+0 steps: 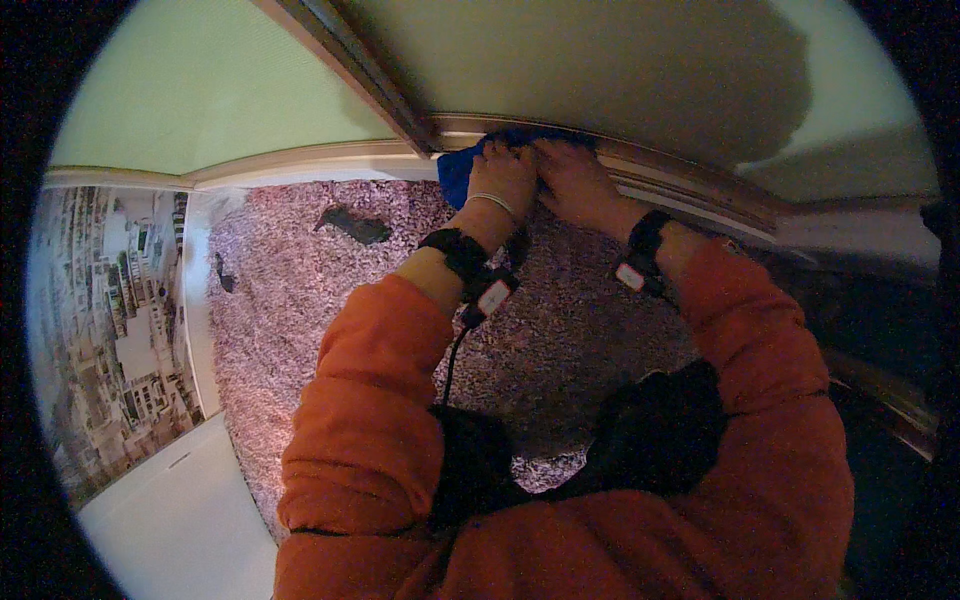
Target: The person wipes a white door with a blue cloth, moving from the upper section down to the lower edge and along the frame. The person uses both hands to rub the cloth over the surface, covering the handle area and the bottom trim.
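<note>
A blue cloth (454, 177) lies bunched against the baseboard (675, 187), near the foot of an upright wooden trim (360, 79). My left hand (501, 180) presses down on the cloth with its fingers bent over it, and some blue fabric shows to its left. Close beside it, my right hand (581, 184) holds the cloth's right part; its fingertips are partly lost in shadow. Each wrist wears a black strap with a small device, and a cable runs from the left one.
Pink-brown shaggy carpet (300, 315) covers the floor. On it lie a crumpled dark item (356, 225) and a smaller dark item (223, 274). A city-picture panel (127, 300) and white furniture (187, 495) stand at left. Pale green wall (225, 90) rises ahead; a dark opening (870, 322) is at right.
</note>
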Demonstrator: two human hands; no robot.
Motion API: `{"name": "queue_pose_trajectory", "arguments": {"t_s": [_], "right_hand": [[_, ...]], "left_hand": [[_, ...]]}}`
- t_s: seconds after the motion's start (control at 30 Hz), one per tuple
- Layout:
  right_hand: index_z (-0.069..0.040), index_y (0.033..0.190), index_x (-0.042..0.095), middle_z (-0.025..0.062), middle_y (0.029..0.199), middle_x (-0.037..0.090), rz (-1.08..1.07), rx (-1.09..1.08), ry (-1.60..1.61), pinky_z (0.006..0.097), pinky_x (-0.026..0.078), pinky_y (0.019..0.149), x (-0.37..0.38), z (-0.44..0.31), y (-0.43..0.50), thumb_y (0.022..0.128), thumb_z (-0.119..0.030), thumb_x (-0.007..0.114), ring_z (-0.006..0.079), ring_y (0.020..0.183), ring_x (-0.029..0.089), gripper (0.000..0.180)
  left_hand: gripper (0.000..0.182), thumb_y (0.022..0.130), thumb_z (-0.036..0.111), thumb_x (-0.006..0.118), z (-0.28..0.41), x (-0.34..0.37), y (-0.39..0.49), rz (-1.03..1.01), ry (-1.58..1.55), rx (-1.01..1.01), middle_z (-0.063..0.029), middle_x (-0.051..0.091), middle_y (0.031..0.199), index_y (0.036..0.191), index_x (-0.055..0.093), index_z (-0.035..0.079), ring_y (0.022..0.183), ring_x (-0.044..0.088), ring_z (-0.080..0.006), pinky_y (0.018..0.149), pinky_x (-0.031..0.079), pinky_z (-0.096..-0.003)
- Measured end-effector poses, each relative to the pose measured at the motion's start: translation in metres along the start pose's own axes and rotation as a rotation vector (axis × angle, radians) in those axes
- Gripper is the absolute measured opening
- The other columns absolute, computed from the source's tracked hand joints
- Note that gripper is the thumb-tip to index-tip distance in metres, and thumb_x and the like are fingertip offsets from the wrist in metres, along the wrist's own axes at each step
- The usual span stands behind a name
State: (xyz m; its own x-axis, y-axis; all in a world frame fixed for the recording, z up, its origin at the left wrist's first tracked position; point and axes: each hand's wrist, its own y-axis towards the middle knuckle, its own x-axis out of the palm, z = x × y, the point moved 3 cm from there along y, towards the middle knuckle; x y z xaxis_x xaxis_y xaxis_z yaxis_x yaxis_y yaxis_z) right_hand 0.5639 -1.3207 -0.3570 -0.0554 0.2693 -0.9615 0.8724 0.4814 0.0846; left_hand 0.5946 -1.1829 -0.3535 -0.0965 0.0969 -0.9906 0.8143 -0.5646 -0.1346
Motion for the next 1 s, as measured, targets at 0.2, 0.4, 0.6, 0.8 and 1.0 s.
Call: {"name": "queue_pose_trajectory", "arguments": {"t_s": [0.2,0.4,0.6,0.8,1.0], "right_hand": [[-0.001,0.137,0.057,0.0194,0.143,0.055,0.109,-0.020,0.012,0.0509,0.046,0.109,0.012,-0.024,0.028,0.085,-0.021,0.069,0.0400,0.129,0.054,0.057],[-0.004,0.142,0.051,0.0161,0.149,0.048,0.038,-0.037,0.077,0.0534,0.041,0.110,0.025,-0.033,0.054,0.084,-0.025,0.072,0.0378,0.136,0.047,0.065],[0.000,0.134,0.059,0.0211,0.151,0.050,0.011,-0.112,-0.049,0.0583,0.043,0.109,0.022,-0.041,0.069,0.084,-0.023,0.065,0.0399,0.136,0.050,0.055],[-0.002,0.139,0.056,0.0152,0.152,0.047,-0.133,-0.061,-0.065,0.0527,0.043,0.110,0.022,-0.044,0.079,0.078,-0.018,0.072,0.0359,0.141,0.046,0.065],[0.002,0.139,0.055,0.0202,0.152,0.049,-0.070,-0.119,-0.103,0.0524,0.048,0.106,0.015,-0.039,0.067,0.078,-0.019,0.069,0.0367,0.135,0.053,0.065]], "left_hand": [[0.039,0.097,0.025,0.055,-0.033,0.008,-0.006,-0.025,-0.030,-0.150,-0.0298,0.058,0.133,0.128,0.054,0.002,0.128,0.055,-0.0450,0.104,0.047,-0.0529],[0.041,0.097,0.025,0.051,-0.058,0.020,-0.016,0.109,0.073,-0.139,-0.0277,0.057,0.128,0.132,0.049,0.003,0.121,0.058,-0.0435,0.101,0.051,-0.0508],[0.049,0.095,0.024,0.056,-0.069,0.025,-0.025,0.060,0.026,-0.083,-0.0295,0.051,0.142,0.137,0.047,-0.001,0.136,0.048,-0.0426,0.112,0.042,-0.0472],[0.043,0.093,0.021,0.055,-0.075,0.034,-0.020,0.068,0.078,-0.035,-0.0272,0.051,0.139,0.131,0.052,0.000,0.129,0.052,-0.0400,0.107,0.046,-0.0438],[0.039,0.095,0.021,0.055,-0.070,0.039,-0.017,0.163,0.075,-0.068,-0.0284,0.051,0.139,0.129,0.055,0.003,0.128,0.053,-0.0432,0.105,0.047,-0.0490]]}}
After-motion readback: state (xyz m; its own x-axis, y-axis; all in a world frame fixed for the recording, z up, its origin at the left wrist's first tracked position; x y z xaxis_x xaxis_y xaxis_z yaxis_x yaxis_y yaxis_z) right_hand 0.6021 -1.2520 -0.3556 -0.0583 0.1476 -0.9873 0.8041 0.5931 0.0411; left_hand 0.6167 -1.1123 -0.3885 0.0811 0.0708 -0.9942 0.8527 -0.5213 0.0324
